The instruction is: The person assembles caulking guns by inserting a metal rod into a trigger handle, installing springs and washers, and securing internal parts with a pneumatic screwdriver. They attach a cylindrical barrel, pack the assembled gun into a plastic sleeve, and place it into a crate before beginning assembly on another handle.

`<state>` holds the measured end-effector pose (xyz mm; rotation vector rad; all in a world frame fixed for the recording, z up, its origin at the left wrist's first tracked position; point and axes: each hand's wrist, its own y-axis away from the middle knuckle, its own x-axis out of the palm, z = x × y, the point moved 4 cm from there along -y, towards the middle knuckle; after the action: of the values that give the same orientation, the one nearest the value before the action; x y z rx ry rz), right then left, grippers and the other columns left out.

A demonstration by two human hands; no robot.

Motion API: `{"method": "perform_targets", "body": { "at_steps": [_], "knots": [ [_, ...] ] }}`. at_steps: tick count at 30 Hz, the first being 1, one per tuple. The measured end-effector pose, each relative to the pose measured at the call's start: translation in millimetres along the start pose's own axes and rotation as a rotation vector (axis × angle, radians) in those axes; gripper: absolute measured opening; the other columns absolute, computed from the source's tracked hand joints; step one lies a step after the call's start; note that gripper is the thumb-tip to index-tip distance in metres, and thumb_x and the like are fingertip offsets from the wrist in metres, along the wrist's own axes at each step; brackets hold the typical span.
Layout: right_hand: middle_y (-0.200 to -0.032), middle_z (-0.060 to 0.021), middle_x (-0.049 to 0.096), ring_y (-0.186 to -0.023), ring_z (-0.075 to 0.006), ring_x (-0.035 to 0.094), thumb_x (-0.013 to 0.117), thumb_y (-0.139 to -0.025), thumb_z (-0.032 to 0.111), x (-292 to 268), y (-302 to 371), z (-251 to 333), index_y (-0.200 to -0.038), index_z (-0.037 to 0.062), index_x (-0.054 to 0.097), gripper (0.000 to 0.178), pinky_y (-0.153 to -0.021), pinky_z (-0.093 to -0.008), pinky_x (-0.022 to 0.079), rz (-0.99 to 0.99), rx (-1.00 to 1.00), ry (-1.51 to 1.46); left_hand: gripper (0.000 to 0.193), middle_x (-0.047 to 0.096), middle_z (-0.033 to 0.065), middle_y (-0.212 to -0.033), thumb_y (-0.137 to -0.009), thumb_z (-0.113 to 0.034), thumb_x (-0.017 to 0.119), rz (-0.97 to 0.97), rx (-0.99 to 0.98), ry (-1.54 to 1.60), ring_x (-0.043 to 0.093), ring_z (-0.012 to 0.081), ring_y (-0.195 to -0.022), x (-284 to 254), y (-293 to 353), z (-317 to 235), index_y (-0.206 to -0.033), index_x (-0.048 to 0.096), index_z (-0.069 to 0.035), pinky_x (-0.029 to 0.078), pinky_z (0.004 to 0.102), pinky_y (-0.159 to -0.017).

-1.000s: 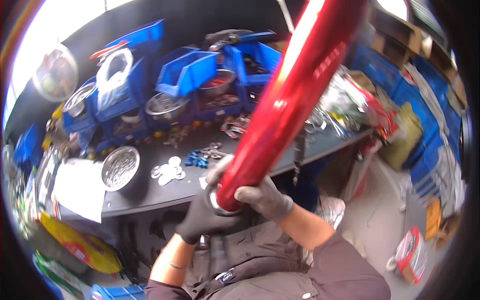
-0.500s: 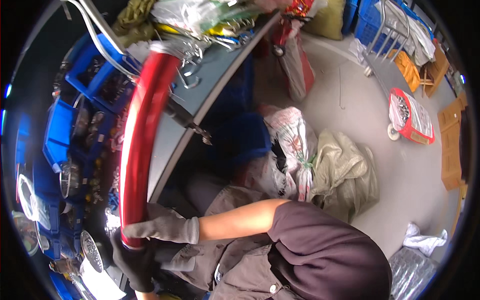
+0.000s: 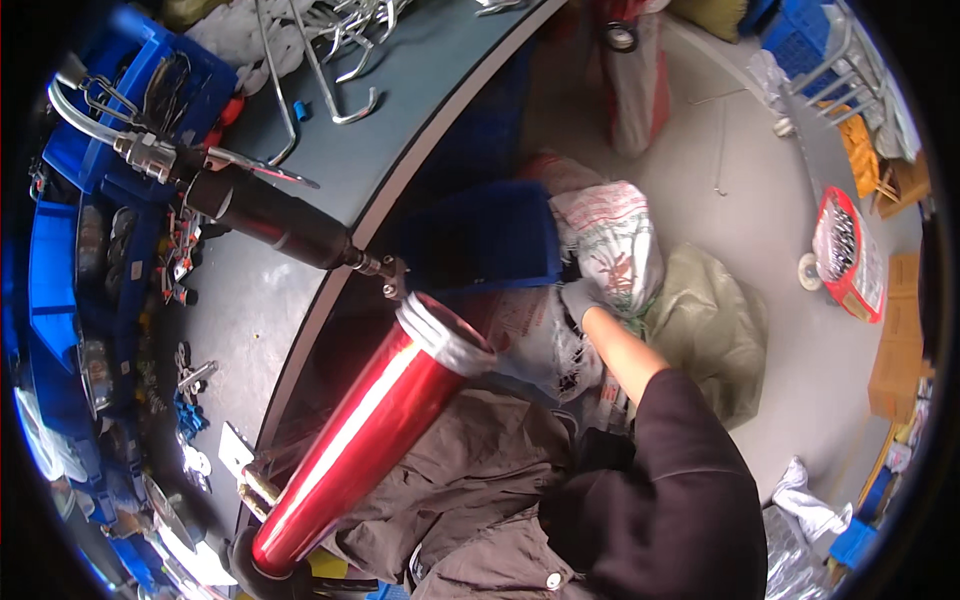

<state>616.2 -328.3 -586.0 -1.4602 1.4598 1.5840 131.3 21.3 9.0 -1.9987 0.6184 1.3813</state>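
A shiny red metal tube (image 3: 345, 450) leans up and to the right across my lap, a pale grey ring (image 3: 440, 338) round its open upper end. My left hand (image 3: 258, 568), in a dark glove, is closed round the tube's lower end; most of its fingers are hidden. My right hand (image 3: 580, 300), in a grey glove, is stretched out beside a white printed sack (image 3: 615, 235) and a blue bin (image 3: 480, 240); its fingers are too hidden to read. Just above the tube's mouth is the metal tip of a black hose-fed power tool (image 3: 270, 215), which juts over the bench edge.
Bent metal hooks (image 3: 340, 90) lie on the grey bench (image 3: 420, 110). Blue parts bins (image 3: 55, 270) line the left side. An olive sack (image 3: 705, 330) sits beyond my right arm. Farther right stand a trolley (image 3: 810, 130) and a red-edged bag of metal parts (image 3: 850, 255).
My right hand has let go of the tube and reached right to the sacks. The tube's upper end has swung down and right, off the bench. My view has shifted too.
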Motion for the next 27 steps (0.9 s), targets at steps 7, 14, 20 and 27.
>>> {"method": "perform_targets", "body": {
  "at_steps": [7,14,20,27],
  "knots": [
    [-0.128,-0.0180,0.063,-0.112,-0.0372,0.064,0.060,-0.089,0.030,14.4,16.6,19.8,-0.133,0.0076,0.053,0.050,-0.092,-0.0449,0.053,0.286,0.409,-0.394,0.065,0.065,0.0121,-0.110,-0.056,-0.008,0.084,0.118,-0.060,-0.160,0.062,0.0260,-0.098,-37.6,20.8,14.1,-0.118,0.065,-0.004,0.050,0.0428,-0.088],
    [-0.115,-0.0223,0.067,-0.111,-0.0389,0.063,0.051,-0.090,0.016,-77.0,76.1,43.2,-0.115,0.0034,0.065,0.031,-0.094,-0.0467,0.050,0.305,0.111,-0.535,0.055,0.066,0.0153,-0.090,-0.070,-0.007,0.077,0.153,-0.142,-0.032,0.063,0.0216,-0.067,-33.0,59.8,70.3,-0.122,0.061,-0.005,0.052,0.0322,-0.050],
    [-0.098,-0.0112,0.065,-0.087,-0.0196,0.064,0.052,-0.098,0.007,-279.8,161.6,32.7,-0.128,-0.0019,0.051,0.031,-0.080,-0.0305,0.051,0.020,-0.091,-1.760,0.046,0.065,0.0154,-0.094,-0.068,-0.009,0.072,0.044,-0.072,-0.019,0.063,0.0297,-0.080,-0.8,52.7,47.0,-0.112,0.060,-0.003,0.051,0.0403,-0.071],
    [-0.111,-0.0047,0.063,-0.103,-0.0114,0.061,0.050,-0.101,0.009,-474.5,254.4,98.6,-0.132,0.0003,0.052,0.033,-0.093,-0.0285,0.051,1.119,-0.618,-2.335,0.065,0.062,0.0125,-0.104,-0.051,-0.016,0.082,0.021,0.090,-0.134,0.055,0.0368,-0.104,15.2,78.3,69.4,-0.111,0.058,-0.007,0.042,0.0485,-0.094]
  ]
}}
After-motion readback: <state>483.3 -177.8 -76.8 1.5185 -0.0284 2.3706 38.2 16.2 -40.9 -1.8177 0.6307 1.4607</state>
